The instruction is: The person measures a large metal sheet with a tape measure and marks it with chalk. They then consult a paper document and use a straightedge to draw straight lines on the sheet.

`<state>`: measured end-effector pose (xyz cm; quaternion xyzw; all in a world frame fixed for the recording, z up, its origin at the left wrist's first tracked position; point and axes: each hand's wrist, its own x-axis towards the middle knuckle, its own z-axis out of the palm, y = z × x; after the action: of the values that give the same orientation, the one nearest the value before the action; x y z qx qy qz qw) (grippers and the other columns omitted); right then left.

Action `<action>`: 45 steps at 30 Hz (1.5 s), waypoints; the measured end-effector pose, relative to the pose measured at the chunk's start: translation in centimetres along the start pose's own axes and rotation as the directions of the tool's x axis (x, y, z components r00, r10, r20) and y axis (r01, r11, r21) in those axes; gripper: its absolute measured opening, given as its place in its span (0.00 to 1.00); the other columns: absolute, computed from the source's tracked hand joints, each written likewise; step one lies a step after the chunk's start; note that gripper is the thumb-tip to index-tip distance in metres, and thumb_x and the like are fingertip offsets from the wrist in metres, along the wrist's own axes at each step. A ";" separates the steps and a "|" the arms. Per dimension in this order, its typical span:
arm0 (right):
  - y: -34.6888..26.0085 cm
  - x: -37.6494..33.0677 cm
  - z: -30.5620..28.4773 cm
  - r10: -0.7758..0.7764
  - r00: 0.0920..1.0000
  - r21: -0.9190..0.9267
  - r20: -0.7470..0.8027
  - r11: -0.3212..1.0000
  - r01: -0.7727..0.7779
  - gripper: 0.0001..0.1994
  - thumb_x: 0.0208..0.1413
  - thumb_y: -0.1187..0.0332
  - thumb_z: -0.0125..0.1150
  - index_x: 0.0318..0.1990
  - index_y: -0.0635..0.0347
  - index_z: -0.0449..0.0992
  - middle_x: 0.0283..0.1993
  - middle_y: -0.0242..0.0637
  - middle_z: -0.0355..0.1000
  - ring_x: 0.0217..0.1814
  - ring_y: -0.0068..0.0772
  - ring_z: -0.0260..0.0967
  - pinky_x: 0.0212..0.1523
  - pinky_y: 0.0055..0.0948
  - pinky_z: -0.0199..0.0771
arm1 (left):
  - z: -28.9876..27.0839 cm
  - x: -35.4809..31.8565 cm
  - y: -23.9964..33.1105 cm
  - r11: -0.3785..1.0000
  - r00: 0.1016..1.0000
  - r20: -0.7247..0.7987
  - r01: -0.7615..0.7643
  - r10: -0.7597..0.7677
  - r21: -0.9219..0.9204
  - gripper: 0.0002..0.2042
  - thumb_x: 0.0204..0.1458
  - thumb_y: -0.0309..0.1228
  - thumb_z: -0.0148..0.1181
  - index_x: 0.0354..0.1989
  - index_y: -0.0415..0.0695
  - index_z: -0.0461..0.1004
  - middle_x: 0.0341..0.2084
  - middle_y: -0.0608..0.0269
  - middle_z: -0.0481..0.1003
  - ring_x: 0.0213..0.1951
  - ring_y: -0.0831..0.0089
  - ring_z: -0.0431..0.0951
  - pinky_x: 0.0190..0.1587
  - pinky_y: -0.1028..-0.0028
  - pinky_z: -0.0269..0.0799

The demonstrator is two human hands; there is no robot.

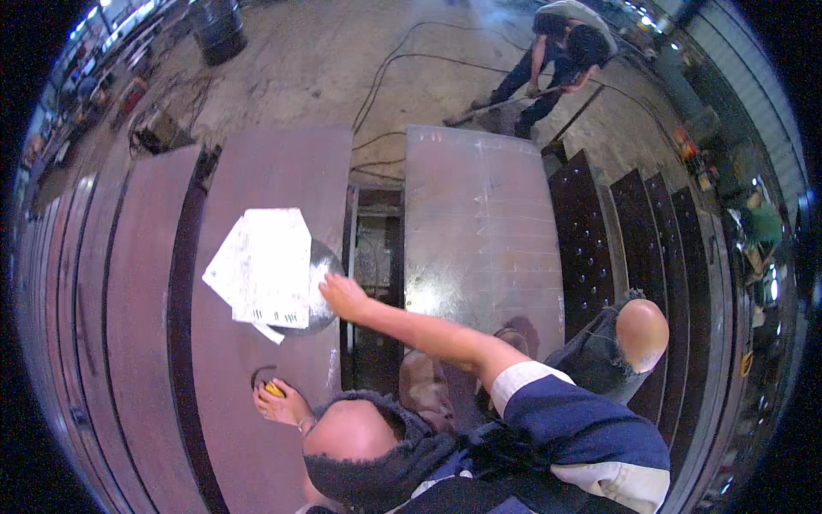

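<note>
My left hand is closed around a yellow tape measure, low over a long brown steel plate. A dark curved thing shows just beyond those fingers. My right arm reaches across to the left, and the right hand rests with its fingers extended at the edge of a round grey metal disc. White paper sheets, overlapping and lit very bright, lie partly over the disc. Their marks are too washed out to read. Between the fingertips and the disc, contact is hard to make out.
Another broad steel plate with pale lines lies to the right, past a dark gap. Farther right are dark beams with holes. A person bends over a long tool at the back, near black cables and a dark drum.
</note>
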<state>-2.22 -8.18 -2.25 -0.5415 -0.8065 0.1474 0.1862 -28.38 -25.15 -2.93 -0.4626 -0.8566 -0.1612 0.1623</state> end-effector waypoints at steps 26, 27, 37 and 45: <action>-1.3 -2.0 1.5 -0.246 0.967 -0.207 -0.070 0.952 0.227 0.23 0.62 0.62 0.55 0.60 0.68 0.71 0.66 0.47 0.68 0.72 0.47 0.62 0.75 0.47 0.53 | 0.3 0.5 -1.9 0.999 0.997 0.055 0.046 -0.046 -0.015 0.19 0.61 0.42 0.53 0.54 0.40 0.70 0.56 0.51 0.69 0.59 0.52 0.68 0.59 0.52 0.64; -0.9 -1.9 0.9 -0.179 0.981 -0.160 -0.078 0.973 0.165 0.23 0.62 0.62 0.55 0.61 0.67 0.71 0.66 0.47 0.68 0.72 0.46 0.61 0.75 0.47 0.52 | -0.1 0.2 -1.4 0.999 0.998 0.053 0.042 -0.041 -0.012 0.19 0.61 0.42 0.54 0.54 0.41 0.70 0.56 0.51 0.69 0.59 0.52 0.67 0.59 0.52 0.64; -2.6 -2.1 2.1 -0.029 0.991 -0.169 -0.133 0.986 0.007 0.20 0.65 0.59 0.54 0.59 0.58 0.76 0.66 0.37 0.71 0.72 0.45 0.61 0.76 0.49 0.48 | -0.3 -0.1 0.1 0.999 0.998 0.037 0.045 -0.044 -0.022 0.17 0.60 0.38 0.56 0.52 0.41 0.71 0.55 0.51 0.69 0.59 0.52 0.67 0.59 0.51 0.63; -3.6 -2.3 2.8 -0.028 0.986 -0.152 -0.167 0.988 0.002 0.21 0.62 0.59 0.57 0.59 0.58 0.75 0.63 0.39 0.72 0.70 0.50 0.64 0.74 0.51 0.51 | -0.6 -0.4 0.6 0.993 0.995 0.050 0.087 -0.083 -0.085 0.17 0.57 0.36 0.59 0.51 0.40 0.72 0.55 0.49 0.70 0.59 0.49 0.68 0.60 0.50 0.61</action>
<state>-5.68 -11.80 -3.48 -0.5585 -0.8007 0.0378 0.2133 -27.59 -25.40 -2.50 -0.4358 -0.8712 -0.1943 0.1153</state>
